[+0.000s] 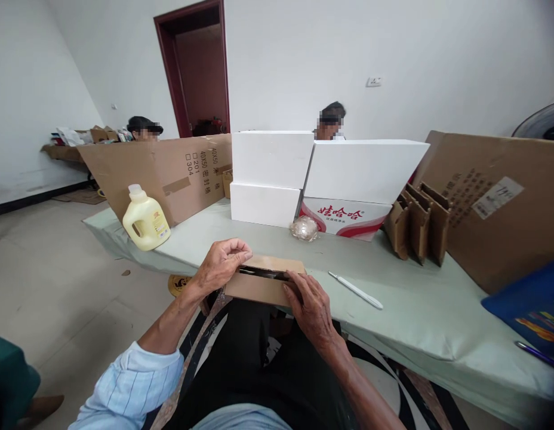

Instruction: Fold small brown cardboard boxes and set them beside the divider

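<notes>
A small brown cardboard box (259, 289) rests at the table's near edge, over my lap. Its long top gap shows something dark inside, too shadowed to name. My right hand (310, 301) grips the right end, with the thumb on the near side and the fingers over the top. At the left end, my left hand (223, 263) is closed, thumb and forefinger pinched together beside the raised flap; what is in the pinch, if anything, is hidden. A white slim-handled cutter (356, 291) lies to the right of my right hand.
White boxes (272, 158) are stacked ahead, with a clear tape roll (304, 229) before them. Folded cardboard pieces (418, 224) stand at right, near a large carton (496, 209). A yellow jug (145, 220) is at left. Two people sit beyond the boxes.
</notes>
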`<state>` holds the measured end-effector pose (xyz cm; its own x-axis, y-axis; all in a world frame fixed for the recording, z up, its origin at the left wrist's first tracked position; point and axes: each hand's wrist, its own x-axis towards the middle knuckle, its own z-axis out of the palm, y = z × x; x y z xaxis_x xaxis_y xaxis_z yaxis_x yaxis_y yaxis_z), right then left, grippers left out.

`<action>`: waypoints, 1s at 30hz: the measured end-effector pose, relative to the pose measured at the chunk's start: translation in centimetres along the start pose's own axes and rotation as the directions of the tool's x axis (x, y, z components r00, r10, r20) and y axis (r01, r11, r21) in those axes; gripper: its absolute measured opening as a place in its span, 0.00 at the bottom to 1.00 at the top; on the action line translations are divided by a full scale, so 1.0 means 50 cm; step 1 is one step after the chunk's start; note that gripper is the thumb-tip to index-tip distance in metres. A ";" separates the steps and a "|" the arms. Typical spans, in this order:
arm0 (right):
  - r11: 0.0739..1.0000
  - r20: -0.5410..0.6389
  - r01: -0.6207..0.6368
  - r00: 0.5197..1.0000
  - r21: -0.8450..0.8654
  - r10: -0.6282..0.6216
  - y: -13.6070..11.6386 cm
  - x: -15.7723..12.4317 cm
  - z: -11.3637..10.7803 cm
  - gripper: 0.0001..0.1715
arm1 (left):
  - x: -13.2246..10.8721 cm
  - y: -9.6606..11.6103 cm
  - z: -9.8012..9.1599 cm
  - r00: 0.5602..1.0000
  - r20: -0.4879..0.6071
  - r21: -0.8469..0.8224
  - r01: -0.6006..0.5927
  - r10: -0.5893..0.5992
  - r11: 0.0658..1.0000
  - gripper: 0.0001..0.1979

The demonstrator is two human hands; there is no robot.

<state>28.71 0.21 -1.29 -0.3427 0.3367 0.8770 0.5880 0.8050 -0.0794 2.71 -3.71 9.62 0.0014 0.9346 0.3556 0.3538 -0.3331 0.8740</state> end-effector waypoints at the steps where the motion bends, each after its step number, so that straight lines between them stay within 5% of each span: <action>1: 1.000 -0.003 0.001 1.000 0.001 -0.001 -0.004 -0.003 0.000 0.20 | 0.003 -0.001 0.001 0.999 0.024 -0.007 0.040 -0.040 0.999 0.13; 12: 0.998 0.008 -0.039 0.999 0.049 0.039 -0.037 -0.026 0.000 0.23 | 0.032 0.009 0.030 0.951 0.273 0.116 0.119 -0.147 0.986 0.13; 30: 0.997 -0.004 -0.057 0.998 0.058 0.057 -0.056 -0.027 -0.004 0.27 | 0.041 -0.009 0.061 0.964 0.259 0.446 -0.061 -0.064 0.893 0.08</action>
<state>27.66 -2.62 -2.17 -0.3057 0.3805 0.8728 0.5631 0.8114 -0.1565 5.44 -1.27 8.95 0.2211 0.9542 0.2015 0.7329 -0.2988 0.6112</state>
